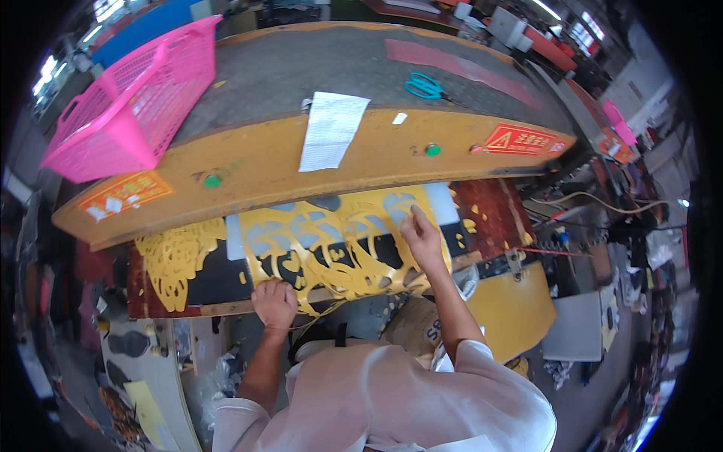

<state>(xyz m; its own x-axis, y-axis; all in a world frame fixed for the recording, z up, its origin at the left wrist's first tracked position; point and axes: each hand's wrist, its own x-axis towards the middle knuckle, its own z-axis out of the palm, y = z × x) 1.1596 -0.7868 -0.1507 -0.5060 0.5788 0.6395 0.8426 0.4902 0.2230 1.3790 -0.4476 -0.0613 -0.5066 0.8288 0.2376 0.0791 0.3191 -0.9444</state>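
A yellow sheet (354, 280), cut through with many holes into a web of strips, lies over a white board and a black surface on the machine bed. At its near left edge, my left hand (275, 303) is closed, with the fingers curled over the sheet's border. My right hand (422, 235) is over the right part of the sheet, fingers bent and drawn together; what lies between the fingertips, if anything, is too small to make out. The white board (235, 239) shows along the sheet's left side and through its far holes.
Behind the bed runs a wide orange machine beam (263, 154) with green buttons and a hanging paper (334, 132). On its top are a pink basket (143, 98) and teal-handled scissors (425, 87). Yellow cut scraps (169, 260) heap at the left. A yellow panel (512, 309) stands at the right.
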